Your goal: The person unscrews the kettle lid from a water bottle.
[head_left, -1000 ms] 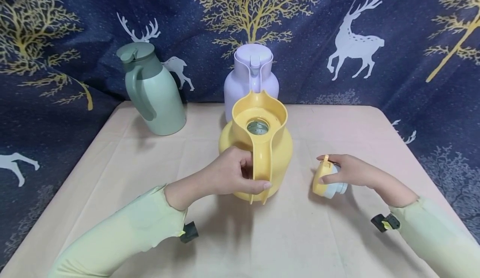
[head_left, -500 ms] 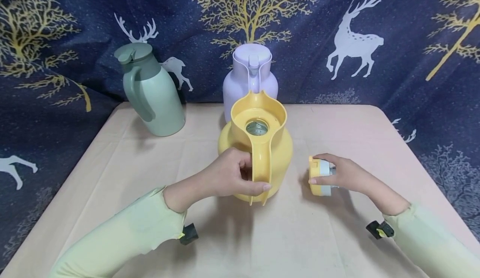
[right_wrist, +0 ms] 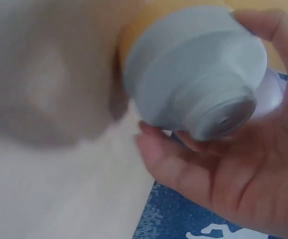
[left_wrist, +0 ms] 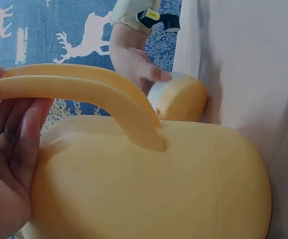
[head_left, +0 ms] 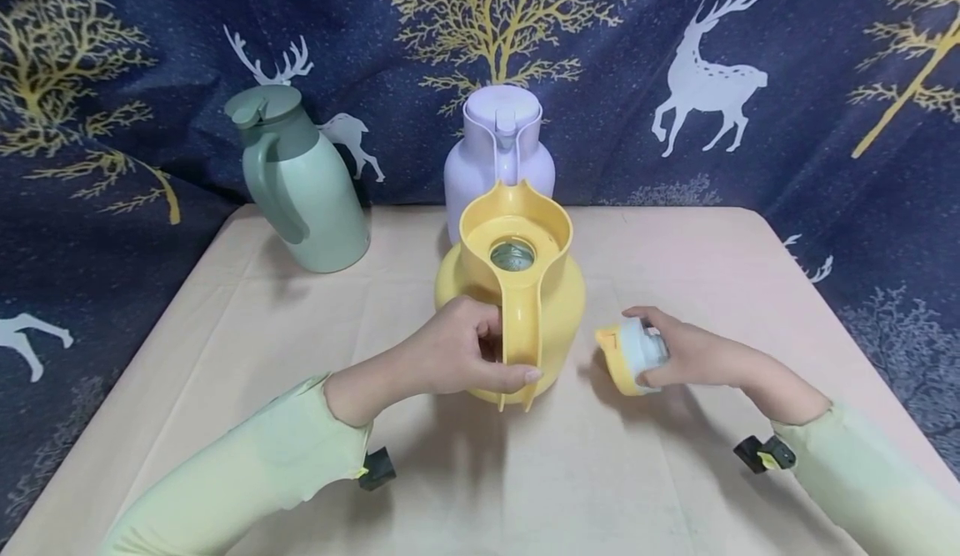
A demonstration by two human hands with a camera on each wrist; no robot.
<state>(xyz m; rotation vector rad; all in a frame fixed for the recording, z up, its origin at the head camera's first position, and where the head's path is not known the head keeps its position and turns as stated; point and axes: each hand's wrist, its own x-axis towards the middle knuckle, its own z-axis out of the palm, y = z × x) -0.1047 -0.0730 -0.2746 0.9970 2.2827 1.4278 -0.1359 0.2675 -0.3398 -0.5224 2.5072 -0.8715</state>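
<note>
My left hand (head_left: 453, 348) grips the handle (head_left: 521, 323) of a yellow thermos jug (head_left: 564, 314), which stands upright with its round mouth uncovered. In the left wrist view, the fingers of that hand (left_wrist: 14, 144) pass under the handle, beside the jug's body. To the right of the jug, my right hand (head_left: 701, 356) holds a yellow and pale grey jug lid (head_left: 630, 360) by its sides. The lid lies tipped sideways, yellow top toward the jug. From the right wrist view, the narrower stopper end of the lid (right_wrist: 218, 109) faces the palm.
Close behind the yellow jug stands a lilac thermos jug (head_left: 501, 156) with its lid on. A green thermos jug (head_left: 318, 206) is at the back left. A cream cloth covers the table (head_left: 300, 356); a dark blue patterned cloth (head_left: 600, 64) hangs behind.
My right hand has turned the lid and shifted its grip, and the lid has moved a little left toward the yellow jug. My left hand keeps its hold on the handle.
</note>
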